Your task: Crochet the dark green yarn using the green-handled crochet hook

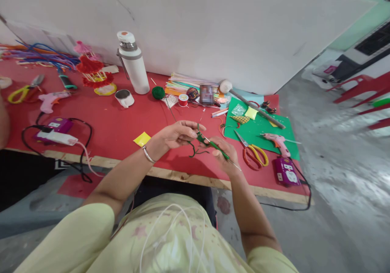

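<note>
My left hand [176, 135] pinches green yarn at the upper end of a thin stick wrapped in green yarn [217, 147]. My right hand [226, 154] is closed round the lower part of that stick, whose bare metal tip pokes out past my fingers. Both hands hover just above the red table [115, 122], near its front edge. A strand of yarn runs back from my left hand to a green yarn ball [158, 92]. A loose green loop hangs below the stick.
Orange-and-yellow scissors [254, 154] and a pink glue gun [278, 142] lie on green paper [258, 131] to the right, by a purple socket box [286, 172]. A white flask [131, 63], a cup [124, 98], a power strip [57, 137] and craft materials stand further back.
</note>
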Action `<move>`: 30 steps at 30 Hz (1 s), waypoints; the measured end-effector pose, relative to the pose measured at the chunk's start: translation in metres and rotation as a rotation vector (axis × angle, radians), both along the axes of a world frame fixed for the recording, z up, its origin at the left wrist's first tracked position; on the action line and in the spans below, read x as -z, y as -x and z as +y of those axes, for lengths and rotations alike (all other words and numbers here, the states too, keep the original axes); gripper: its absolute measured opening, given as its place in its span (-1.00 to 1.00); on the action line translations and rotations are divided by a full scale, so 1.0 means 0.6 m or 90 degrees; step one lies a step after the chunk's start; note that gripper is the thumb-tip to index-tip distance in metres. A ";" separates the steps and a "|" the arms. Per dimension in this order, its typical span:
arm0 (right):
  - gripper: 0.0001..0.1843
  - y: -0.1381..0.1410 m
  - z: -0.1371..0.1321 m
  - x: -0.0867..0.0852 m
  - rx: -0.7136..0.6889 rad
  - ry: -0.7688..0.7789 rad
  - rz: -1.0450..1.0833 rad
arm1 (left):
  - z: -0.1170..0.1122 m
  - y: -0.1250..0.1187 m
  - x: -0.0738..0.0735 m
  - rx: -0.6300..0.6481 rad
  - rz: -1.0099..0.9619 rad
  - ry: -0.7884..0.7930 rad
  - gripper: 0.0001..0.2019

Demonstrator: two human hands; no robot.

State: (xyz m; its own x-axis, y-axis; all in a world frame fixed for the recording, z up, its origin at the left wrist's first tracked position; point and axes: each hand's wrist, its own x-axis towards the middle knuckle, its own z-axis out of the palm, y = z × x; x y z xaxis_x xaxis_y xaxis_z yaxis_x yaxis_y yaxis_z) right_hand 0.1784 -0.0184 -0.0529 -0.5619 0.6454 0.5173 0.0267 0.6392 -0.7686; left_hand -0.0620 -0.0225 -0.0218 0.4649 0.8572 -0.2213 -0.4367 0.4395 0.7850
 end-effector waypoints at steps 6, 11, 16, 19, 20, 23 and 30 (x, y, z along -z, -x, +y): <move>-0.45 0.028 -0.011 0.036 0.002 0.139 0.132 | 0.001 -0.014 0.010 -0.005 -0.012 0.000 -0.59; -0.30 0.067 -0.029 0.065 0.087 0.278 0.217 | -0.002 -0.027 0.016 -0.054 -0.021 -0.022 -0.54; -0.31 0.070 -0.030 0.055 0.086 0.232 0.196 | -0.002 -0.016 0.009 -0.036 0.005 -0.018 -0.60; -0.38 0.051 -0.021 0.039 0.024 0.192 0.177 | 0.000 0.000 0.004 -0.016 0.025 -0.019 -0.60; -0.40 0.044 -0.017 0.035 0.008 0.188 0.169 | 0.001 0.004 0.003 -0.012 0.031 -0.022 -0.59; -0.44 0.023 -0.007 0.026 -0.015 0.166 0.127 | 0.002 0.013 0.001 0.005 0.043 -0.027 -0.60; -0.34 -0.004 0.008 0.020 -0.013 0.161 0.006 | 0.001 0.019 0.005 0.016 0.083 -0.031 -0.63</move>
